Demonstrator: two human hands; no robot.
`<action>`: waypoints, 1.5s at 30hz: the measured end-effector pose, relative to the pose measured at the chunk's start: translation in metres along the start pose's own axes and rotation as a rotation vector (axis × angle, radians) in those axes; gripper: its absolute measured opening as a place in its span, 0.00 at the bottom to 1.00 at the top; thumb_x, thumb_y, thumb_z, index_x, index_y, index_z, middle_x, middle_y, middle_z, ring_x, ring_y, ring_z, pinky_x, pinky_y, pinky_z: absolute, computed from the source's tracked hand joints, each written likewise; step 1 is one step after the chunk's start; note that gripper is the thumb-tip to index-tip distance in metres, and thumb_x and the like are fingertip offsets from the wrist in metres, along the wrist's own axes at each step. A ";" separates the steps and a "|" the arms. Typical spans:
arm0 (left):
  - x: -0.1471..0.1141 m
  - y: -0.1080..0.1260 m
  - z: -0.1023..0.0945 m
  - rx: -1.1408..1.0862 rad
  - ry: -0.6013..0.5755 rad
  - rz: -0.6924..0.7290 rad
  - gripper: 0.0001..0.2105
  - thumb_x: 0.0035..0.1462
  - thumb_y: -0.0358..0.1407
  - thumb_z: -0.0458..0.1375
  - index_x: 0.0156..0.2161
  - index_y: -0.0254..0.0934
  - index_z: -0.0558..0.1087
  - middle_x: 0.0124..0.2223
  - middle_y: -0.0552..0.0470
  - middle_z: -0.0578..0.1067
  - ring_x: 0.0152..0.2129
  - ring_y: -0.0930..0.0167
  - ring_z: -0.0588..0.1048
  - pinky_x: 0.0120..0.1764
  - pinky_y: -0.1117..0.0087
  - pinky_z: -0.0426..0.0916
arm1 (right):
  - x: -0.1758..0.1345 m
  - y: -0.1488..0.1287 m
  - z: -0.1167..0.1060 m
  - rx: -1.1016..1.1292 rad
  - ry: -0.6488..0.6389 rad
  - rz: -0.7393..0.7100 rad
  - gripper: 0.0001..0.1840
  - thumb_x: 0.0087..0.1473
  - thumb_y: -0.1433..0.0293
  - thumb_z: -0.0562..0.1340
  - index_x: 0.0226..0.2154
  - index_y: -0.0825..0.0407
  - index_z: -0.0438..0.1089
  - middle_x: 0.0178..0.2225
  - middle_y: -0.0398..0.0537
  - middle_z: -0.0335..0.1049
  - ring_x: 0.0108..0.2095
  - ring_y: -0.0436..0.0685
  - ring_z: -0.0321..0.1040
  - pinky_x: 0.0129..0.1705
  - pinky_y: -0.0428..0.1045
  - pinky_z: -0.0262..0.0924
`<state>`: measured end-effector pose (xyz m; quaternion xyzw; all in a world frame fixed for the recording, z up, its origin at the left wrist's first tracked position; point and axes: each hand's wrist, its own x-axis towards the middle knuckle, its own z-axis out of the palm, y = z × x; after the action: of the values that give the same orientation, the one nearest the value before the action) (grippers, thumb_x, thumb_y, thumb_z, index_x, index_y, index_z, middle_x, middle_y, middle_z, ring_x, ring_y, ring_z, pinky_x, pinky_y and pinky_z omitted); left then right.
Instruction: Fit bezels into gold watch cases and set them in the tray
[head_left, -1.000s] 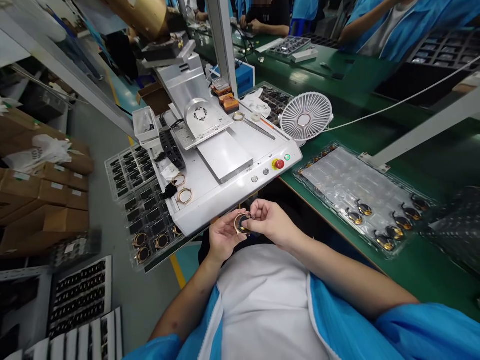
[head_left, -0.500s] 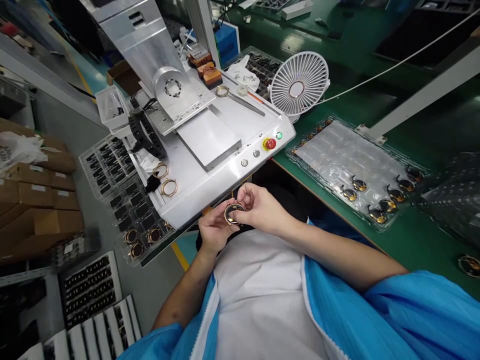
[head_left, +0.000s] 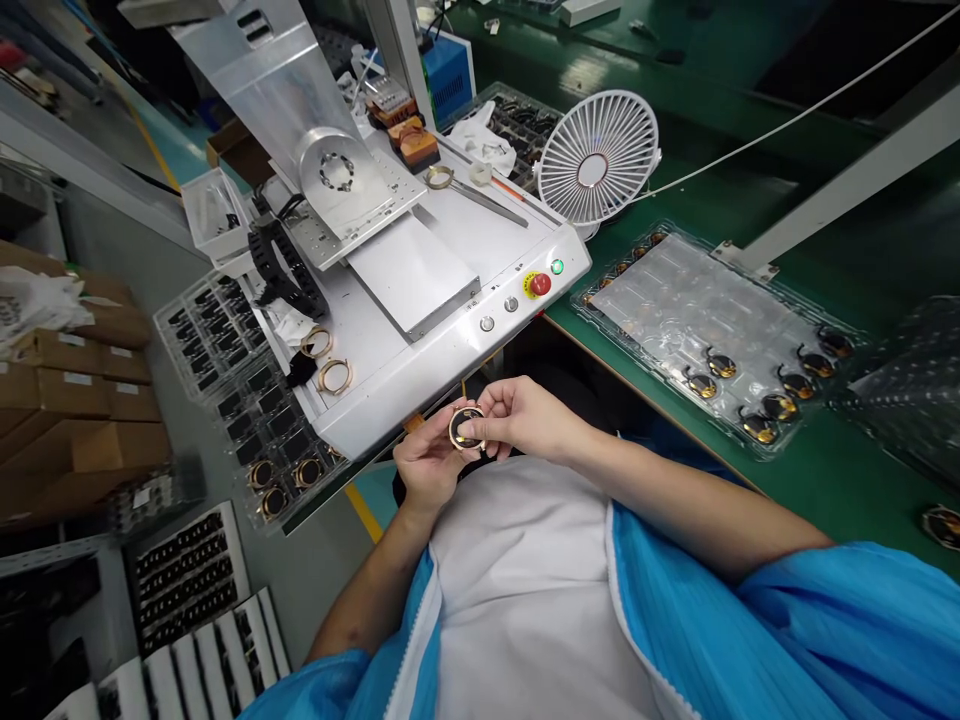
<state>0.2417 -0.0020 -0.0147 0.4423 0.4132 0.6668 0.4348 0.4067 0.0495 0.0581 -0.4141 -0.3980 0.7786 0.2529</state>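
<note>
Between my hands, just off the front edge of the white machine, is a round watch case with a gold rim and a dark inside with small gold parts. My left hand grips it from the left, fingers closed round its edge. My right hand holds its right side, with the thumb pressed onto the dark face and the fingers curled at the rim. The right fingertips are partly hidden. Two gold rings lie on the machine's near left corner, beyond my left hand.
The white machine has a red stop button on its front. To the right, a clear tray bears several round watch parts; a white fan stands behind it. Trays of dark parts lie left, beside cardboard boxes.
My right hand has shifted slightly downward, and its fingers have moved lower along the watch case's rim. Both hands still hold the case. The whole view has shifted a little.
</note>
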 end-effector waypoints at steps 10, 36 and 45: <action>-0.002 0.007 0.005 0.075 -0.007 0.008 0.23 0.43 0.35 0.78 0.48 0.44 0.84 0.47 0.46 0.85 0.45 0.58 0.84 0.51 0.56 0.81 | 0.007 0.010 0.004 0.150 0.007 0.011 0.35 0.28 0.53 0.83 0.21 0.51 0.60 0.15 0.39 0.69 0.14 0.47 0.64 0.13 0.41 0.64; 0.012 0.020 0.000 0.407 -0.066 0.203 0.39 0.52 0.33 0.73 0.67 0.39 0.65 0.54 0.38 0.82 0.48 0.63 0.83 0.51 0.64 0.80 | 0.013 -0.032 -0.008 -0.236 0.023 -0.172 0.23 0.40 0.57 0.78 0.23 0.54 0.68 0.13 0.38 0.65 0.11 0.45 0.56 0.12 0.41 0.49; 0.012 0.021 0.003 0.475 -0.079 0.260 0.37 0.53 0.30 0.72 0.67 0.40 0.66 0.55 0.40 0.82 0.49 0.63 0.83 0.51 0.63 0.81 | 0.010 -0.015 -0.001 -0.362 0.121 -0.186 0.12 0.47 0.66 0.70 0.23 0.53 0.67 0.15 0.38 0.67 0.12 0.45 0.58 0.15 0.40 0.50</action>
<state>0.2373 0.0037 0.0090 0.6070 0.4805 0.5836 0.2452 0.4032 0.0656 0.0660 -0.4601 -0.5520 0.6415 0.2685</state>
